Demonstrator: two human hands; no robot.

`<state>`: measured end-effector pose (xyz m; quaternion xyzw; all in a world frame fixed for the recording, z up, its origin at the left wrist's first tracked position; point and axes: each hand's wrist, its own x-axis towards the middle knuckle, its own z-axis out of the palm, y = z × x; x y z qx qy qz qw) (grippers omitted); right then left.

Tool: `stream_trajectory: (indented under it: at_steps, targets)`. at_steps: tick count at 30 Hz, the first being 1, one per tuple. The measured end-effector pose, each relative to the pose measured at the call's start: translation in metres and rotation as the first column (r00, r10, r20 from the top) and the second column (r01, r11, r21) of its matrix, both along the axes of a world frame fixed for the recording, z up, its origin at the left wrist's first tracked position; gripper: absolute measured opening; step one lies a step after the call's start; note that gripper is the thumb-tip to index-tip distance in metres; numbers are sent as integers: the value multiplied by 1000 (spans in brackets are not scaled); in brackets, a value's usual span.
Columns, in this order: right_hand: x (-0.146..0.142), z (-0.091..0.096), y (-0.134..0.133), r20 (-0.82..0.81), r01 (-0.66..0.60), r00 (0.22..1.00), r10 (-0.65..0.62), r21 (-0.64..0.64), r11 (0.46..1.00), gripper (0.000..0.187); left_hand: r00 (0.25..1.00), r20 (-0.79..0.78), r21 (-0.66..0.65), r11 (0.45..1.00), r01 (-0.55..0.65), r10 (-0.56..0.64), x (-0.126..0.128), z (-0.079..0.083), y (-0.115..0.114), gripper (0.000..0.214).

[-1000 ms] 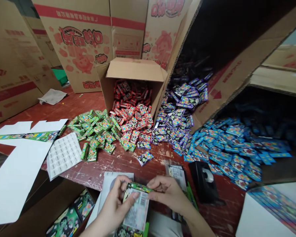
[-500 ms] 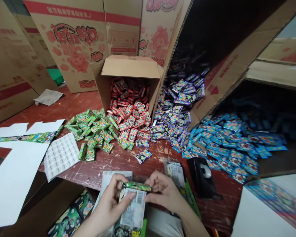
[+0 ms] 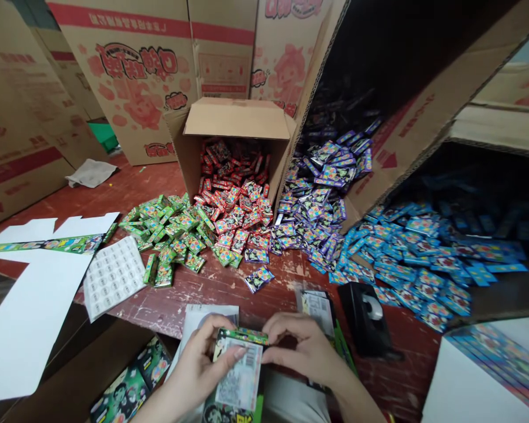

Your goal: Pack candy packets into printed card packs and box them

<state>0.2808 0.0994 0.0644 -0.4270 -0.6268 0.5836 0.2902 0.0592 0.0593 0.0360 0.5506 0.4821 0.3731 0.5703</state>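
My left hand (image 3: 205, 361) is wrapped round a green printed candy box (image 3: 237, 379), its thumb pressed on the pale printed back panel with a barcode. The narrow upper end of the box faces away from me. At that end's right corner, my right hand (image 3: 300, 346) pinches the edge between curled fingers and thumb. The box's lower part runs out of view at the bottom. Past my hands lies a single purple candy packet (image 3: 259, 278) on the red table (image 3: 220, 294). A black tape dispenser (image 3: 364, 317) stands to the right of my right hand.
Piles of green packets (image 3: 167, 226), red packets (image 3: 240, 205), purple packets (image 3: 312, 217) and blue packets (image 3: 414, 247) spread across the table, partly spilling from cartons. A sticker sheet (image 3: 114, 276) and flat white cartons (image 3: 39, 305) lie left. Finished-looking green boxes (image 3: 127, 385) sit lower left.
The view has shifted slightly, so the surroundings sit a little further right. My right hand's fingers have curled a bit more at the box corner. My left hand keeps its hold.
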Motion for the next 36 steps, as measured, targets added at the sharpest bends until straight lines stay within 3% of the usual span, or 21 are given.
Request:
stream_trajectory:
  at_steps: [4,8,11,16,21,25,27,31,36]
  targets:
    - [2,10,8,16,-56,998,55,86,995,15,999,-38,41,999,-17,18,2,-1,0,19]
    - [1,6,6,-12,-30,999,30,-30,999,19,997,-77,34,999,23,-21,2,2,2,13]
    - [-5,-2,-3,-95,74,992,-88,-142,987,25,998,-65,44,999,9,-6,2,0,0,14]
    - [-29,-22,-27,-179,419,884,-433,-109,901,19,995,17,3,995,-97,97,8,-8,-8,41]
    - [-51,-45,-49,-138,532,844,-518,99,841,16,992,-21,63,990,-126,127,18,-10,-6,12]
    - [-51,-59,-57,-128,628,777,-617,74,775,17,957,127,98,957,-274,261,25,-10,-3,7]
    - [-44,-58,-55,-106,599,799,-592,57,798,14,952,165,66,960,-272,259,26,-7,-3,14]
    - [-29,-40,-41,-57,442,895,-442,-18,897,11,986,72,90,983,-159,152,25,9,2,8]
    - [-27,-14,-21,-68,350,919,-388,-311,884,24,921,180,-207,929,-308,346,23,19,11,23]
